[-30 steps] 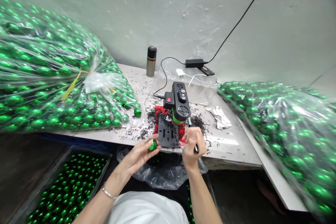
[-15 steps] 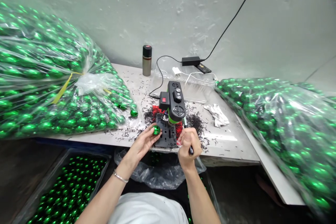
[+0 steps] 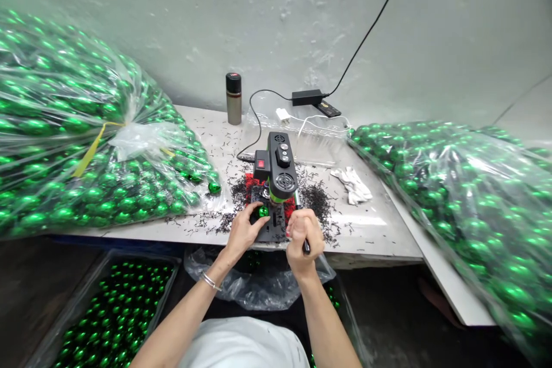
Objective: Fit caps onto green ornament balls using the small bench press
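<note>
Between thumb and fingers, my left hand (image 3: 245,231) holds a shiny green ball (image 3: 263,211) at the front of a small black machine (image 3: 282,164). The ball is over the machine's dark base plate (image 3: 271,233), close below its head. My right hand (image 3: 304,237) is wrapped round the black-ended lever (image 3: 306,246) on the machine's right side. Black shavings (image 3: 317,201) and red material (image 3: 250,181) lie about the base.
Large clear bags of green balls stand at left (image 3: 86,144) and right (image 3: 466,195). Behind the machine are a bottle (image 3: 234,100), a power adapter (image 3: 308,97) and clear plastic trays. White gloves (image 3: 352,186) lie right. A bin of balls (image 3: 116,310) sits below left.
My left hand has brought the green ball right and slightly up, in under the machine's head. My right hand stays on the lever. The whole view has shifted slightly.
</note>
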The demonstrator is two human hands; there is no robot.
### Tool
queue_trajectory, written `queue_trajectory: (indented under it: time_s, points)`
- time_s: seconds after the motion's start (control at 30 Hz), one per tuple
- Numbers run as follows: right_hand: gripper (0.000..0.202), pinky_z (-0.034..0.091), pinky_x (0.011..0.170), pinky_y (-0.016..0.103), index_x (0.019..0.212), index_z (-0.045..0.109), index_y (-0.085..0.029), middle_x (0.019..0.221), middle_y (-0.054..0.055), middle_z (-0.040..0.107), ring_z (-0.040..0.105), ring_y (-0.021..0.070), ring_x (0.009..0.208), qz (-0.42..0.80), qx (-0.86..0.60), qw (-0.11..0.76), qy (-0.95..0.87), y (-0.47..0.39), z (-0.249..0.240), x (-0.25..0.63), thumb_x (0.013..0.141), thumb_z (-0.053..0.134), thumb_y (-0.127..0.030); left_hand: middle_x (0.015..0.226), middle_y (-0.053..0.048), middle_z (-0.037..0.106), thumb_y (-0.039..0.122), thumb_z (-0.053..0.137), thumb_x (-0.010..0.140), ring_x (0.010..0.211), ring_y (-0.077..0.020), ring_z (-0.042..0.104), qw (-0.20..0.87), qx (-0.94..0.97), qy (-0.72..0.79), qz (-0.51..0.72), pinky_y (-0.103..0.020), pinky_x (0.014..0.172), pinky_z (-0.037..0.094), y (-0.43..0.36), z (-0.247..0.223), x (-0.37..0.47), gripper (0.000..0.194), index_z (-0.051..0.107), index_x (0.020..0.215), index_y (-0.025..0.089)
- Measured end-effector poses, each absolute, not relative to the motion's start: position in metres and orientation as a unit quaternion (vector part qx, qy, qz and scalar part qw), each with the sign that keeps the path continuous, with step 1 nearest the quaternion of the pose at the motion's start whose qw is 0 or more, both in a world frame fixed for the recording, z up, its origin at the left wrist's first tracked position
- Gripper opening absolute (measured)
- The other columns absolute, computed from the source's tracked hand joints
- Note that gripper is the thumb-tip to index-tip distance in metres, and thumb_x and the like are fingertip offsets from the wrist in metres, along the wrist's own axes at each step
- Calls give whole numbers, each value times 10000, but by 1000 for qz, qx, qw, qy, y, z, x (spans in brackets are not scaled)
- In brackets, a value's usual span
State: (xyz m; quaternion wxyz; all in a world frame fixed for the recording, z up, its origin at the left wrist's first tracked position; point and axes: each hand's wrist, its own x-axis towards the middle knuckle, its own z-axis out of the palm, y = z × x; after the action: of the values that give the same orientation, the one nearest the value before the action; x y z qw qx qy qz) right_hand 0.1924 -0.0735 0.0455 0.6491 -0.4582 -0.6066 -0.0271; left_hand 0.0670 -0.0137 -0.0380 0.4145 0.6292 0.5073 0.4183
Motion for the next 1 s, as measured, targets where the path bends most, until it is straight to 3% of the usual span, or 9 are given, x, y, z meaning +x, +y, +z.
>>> queue_trajectory:
  time_s: [0.13,0.43,0.73,1.0]
  points:
    - [301,392,562,269,663,444,-211,669,-12,504,511,117,627,-27,-458,648,-608,-74,46,193,943,421,-102,1149,-94,742,275,771,742,1118,-293,653,390,672,471,417,-452,1043,443,-11,-35,67,312,725,1047,228]
    - [294,388,559,274,672,436,-214,665,-12,502,512,119,623,-36,-466,648,-601,-74,41,193,942,421,-100,1099,-73,753,354,868,658,1127,-316,598,457,628,456,435,-483,1133,302,-8,-35,69,345,774,980,276]
    - [287,474,610,302,687,439,-219,684,-13,513,515,118,595,-67,-443,637,-627,-71,10,198,966,384,-177,1085,-83,748,308,842,718,1066,-301,600,402,674,446,430,-466,1081,320,-8,-45,70,327,777,1036,277]
    - [329,523,752,381,696,424,-223,718,-22,511,536,114,605,-102,-434,651,-614,-64,-15,199,1002,304,-242,1095,-83,748,410,847,698,1105,-321,572,445,645,450,429,-486,1117,285,-9,-41,70,341,780,1007,283]
